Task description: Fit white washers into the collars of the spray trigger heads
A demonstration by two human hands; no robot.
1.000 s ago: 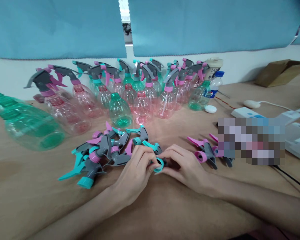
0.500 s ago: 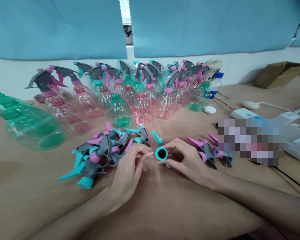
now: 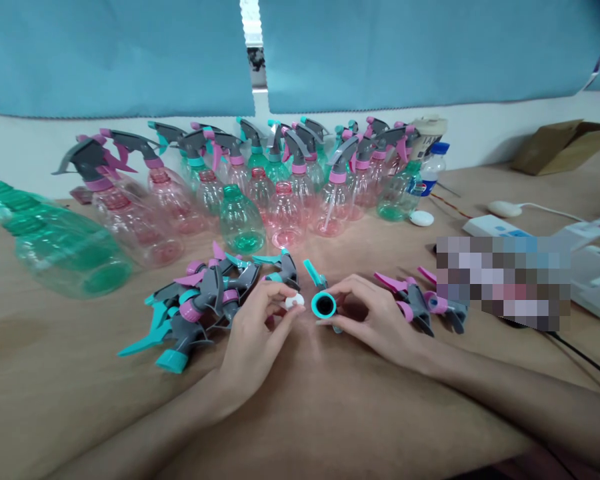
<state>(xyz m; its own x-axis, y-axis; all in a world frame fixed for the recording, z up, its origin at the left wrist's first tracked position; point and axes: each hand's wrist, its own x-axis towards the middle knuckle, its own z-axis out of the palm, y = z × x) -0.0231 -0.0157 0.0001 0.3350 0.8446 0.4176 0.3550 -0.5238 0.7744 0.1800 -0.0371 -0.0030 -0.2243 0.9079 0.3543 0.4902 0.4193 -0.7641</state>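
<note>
Between thumb and fingertips, my left hand point(image 3: 260, 327) pinches a small round white plastic piece point(image 3: 295, 302) with a hole in it. My right hand point(image 3: 370, 313) is closed on a grey spray trigger head with a turquoise collar point(image 3: 317, 307); the collar's dark opening faces me and the lever points up and away. A small gap separates the white piece from the collar. Left of my left hand lies a pile of loose spray heads point(image 3: 200, 300) in grey, pink and turquoise. Two pink-and-grey spray heads point(image 3: 417, 303) rest just beyond my right hand.
Behind the hands stand rows of pink and green bottles point(image 3: 286, 223), many with spray heads on. Green bottles point(image 3: 70, 253) lie at the left. A blue-capped bottle point(image 3: 433, 173), a power strip point(image 3: 497, 228), cables and a cardboard box point(image 3: 555, 148) are on the right.
The white piece has turned in my left fingers, from edge-on to showing its round face. My right hand and the spray head have stayed nearly still.
</note>
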